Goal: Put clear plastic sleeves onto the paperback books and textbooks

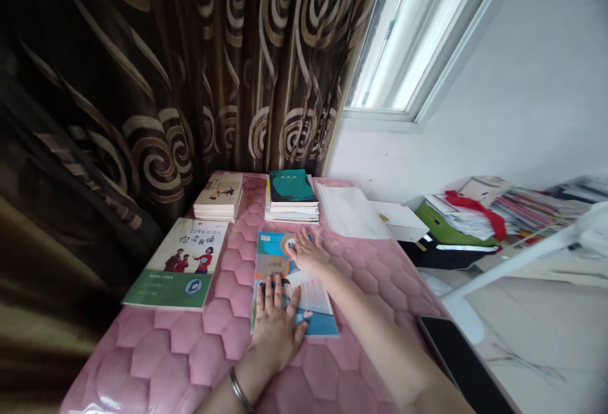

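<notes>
A blue textbook [319, 325] lies flat in front of me on a pink padded tabletop [190, 351]. My left hand [276, 319], with a silver bangle at the wrist, rests on its lower left part, fingers spread. On the upper right of the same cover my right hand [308, 254] lies flat with its fingers stretched out. Both hands hide parts of the cover picture and title. To the left is a white and green book [175, 265] with printed figures on it.
Behind stand a stack of beige books [218, 195] and a stack topped by a dark teal book [291, 186]. Clear plastic sleeves [354, 211] lie beside a white box [401, 221]. A black tablet-like slab [465, 363] sits at the right edge, near a white stand [468, 313]. Patterned curtains [237, 66] hang behind.
</notes>
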The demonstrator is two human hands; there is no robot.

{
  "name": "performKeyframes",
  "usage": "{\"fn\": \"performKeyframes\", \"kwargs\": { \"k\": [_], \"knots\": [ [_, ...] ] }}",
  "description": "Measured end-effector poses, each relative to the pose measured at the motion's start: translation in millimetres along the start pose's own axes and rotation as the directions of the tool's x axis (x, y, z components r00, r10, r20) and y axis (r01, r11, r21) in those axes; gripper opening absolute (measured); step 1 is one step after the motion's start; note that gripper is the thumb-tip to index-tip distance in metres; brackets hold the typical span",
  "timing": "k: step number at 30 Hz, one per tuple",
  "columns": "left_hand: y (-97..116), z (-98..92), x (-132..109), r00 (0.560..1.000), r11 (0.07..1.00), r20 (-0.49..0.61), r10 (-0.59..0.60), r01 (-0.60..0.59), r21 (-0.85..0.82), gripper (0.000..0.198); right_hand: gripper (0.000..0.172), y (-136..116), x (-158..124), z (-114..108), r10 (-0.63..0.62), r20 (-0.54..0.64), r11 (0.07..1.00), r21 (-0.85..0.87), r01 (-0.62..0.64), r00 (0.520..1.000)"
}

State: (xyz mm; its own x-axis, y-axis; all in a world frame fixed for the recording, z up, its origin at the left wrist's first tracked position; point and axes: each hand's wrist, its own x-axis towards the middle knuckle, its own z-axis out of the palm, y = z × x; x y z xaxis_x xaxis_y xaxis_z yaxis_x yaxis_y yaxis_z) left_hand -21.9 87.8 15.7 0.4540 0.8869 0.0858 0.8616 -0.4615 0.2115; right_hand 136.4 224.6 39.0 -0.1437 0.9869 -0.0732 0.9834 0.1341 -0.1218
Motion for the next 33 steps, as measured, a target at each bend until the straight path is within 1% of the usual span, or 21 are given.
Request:
{"fn": "performKeyframes", "kwargs": {
  "k": [3, 5, 7, 9, 11, 12, 15, 17, 19, 21, 22, 25, 27, 28, 30, 32, 33],
  "knots": [
    [1.0, -3.8, 2.6, 0.999, 1.0, 0.032, -0.004, 0.004, -0.021, 0.065, 0.066, -37.0, 9.7, 4.8, -0.131, -0.028, 0.99, 0.058, 0.132, 0.991],
    [2.0, -8.4, 3.2, 0.998, 0.999, 0.066, -0.01, 0.012, -0.03, 0.065, 0.069, -60.8, 19.9, 7.8, -0.189, -0.013, 0.976, 0.103, 0.19, 0.982],
    [3.4, -14.4, 3.2, 0.994, 0.999, 0.103, -0.022, 0.026, -0.037, 0.066, 0.071, -78.5, 28.8, 8.7, -0.235, -0.001, 0.964, 0.129, 0.233, 0.972],
    [4.9, -19.9, 2.9, 0.99, 0.998, 0.136, -0.037, 0.043, -0.04, 0.067, 0.07, -88.1, 31.8, 6.9, -0.292, 0.008, 0.949, 0.131, 0.288, 0.957],
    [6.2, -23.1, 2.6, 0.986, 0.998, 0.157, -0.046, 0.052, -0.04, 0.067, 0.066, -90.3, 26.2, 3.8, -0.377, 0.023, 0.92, 0.128, 0.371, 0.926],
    [6.6, -23.5, 2.4, 0.986, 0.998, 0.161, -0.046, 0.053, -0.04, 0.067, 0.065, -89.3, 20.3, 2.2, -0.429, 0.035, 0.897, 0.132, 0.422, 0.902],
    [7.0, -20.5, 1.7, 0.989, 0.998, 0.136, -0.05, 0.055, -0.035, 0.067, 0.062, -80.8, -2.8, -1.3, -0.595, 0.096, 0.799, 0.181, 0.574, 0.798],
    [6.7, -16.3, 1.2, 0.992, 0.998, 0.11, -0.058, 0.061, -0.024, 0.066, 0.061, -73.8, -14.1, -2.0, -0.665, 0.13, 0.743, 0.217, 0.633, 0.735],
    [5.9, -11.9, 1.2, 0.993, 0.998, 0.094, -0.066, 0.068, -0.013, 0.065, 0.06, -68.1, -15.2, -1.8, -0.693, 0.137, 0.717, 0.232, 0.657, 0.708],
    [4.7, -8.2, 1.6, 0.995, 0.998, 0.082, -0.059, 0.059, -0.008, 0.066, 0.06, -65.1, -4.6, -1.7, -0.681, 0.127, 0.728, 0.222, 0.648, 0.721],
    [4.0, -6.8, 1.9, 0.996, 0.999, 0.072, -0.049, 0.05, -0.005, 0.066, 0.06, -64.9, 4.1, -2.0, -0.659, 0.115, 0.748, 0.208, 0.63, 0.744],
    [2.0, -4.8, 2.7, 0.999, 1.0, 0.027, -0.017, 0.017, 0.021, 0.066, 0.061, -70.8, 33.2, -3.5, -0.513, 0.072, 0.853, 0.16, 0.497, 0.856],
    [1.1, -5.2, 2.8, 1.0, 0.999, 0.009, -0.015, 0.015, 0.041, 0.066, 0.063, -78.3, 46.5, -2.6, -0.422, 0.052, 0.899, 0.149, 0.411, 0.905],
    [0.8, -5.5, 2.7, 1.0, 0.999, 0.006, -0.019, 0.018, 0.046, 0.066, 0.064, -81.6, 49.7, -1.2, -0.395, 0.045, 0.911, 0.152, 0.384, 0.918],
    [0.6, -5.4, 2.5, 1.0, 0.999, 0.003, -0.024, 0.024, 0.047, 0.065, 0.067, -82.8, 49.3, 3.0, -0.375, 0.036, 0.917, 0.163, 0.365, 0.926],
    [0.8, -3.8, 2.3, 1.0, 0.999, -0.007, -0.02, 0.02, 0.033, 0.064, 0.068, -72.1, 41.7, 6.2, -0.348, 0.028, 0.928, 0.152, 0.34, 0.937],
    [1.2, -2.8, 2.1, 1.0, 1.0, -0.015, -0.017, 0.018, 0.023, 0.063, 0.067, -61.5, 36.4, 6.3, -0.316, 0.026, 0.942, 0.13, 0.31, 0.948]
  ]
}}
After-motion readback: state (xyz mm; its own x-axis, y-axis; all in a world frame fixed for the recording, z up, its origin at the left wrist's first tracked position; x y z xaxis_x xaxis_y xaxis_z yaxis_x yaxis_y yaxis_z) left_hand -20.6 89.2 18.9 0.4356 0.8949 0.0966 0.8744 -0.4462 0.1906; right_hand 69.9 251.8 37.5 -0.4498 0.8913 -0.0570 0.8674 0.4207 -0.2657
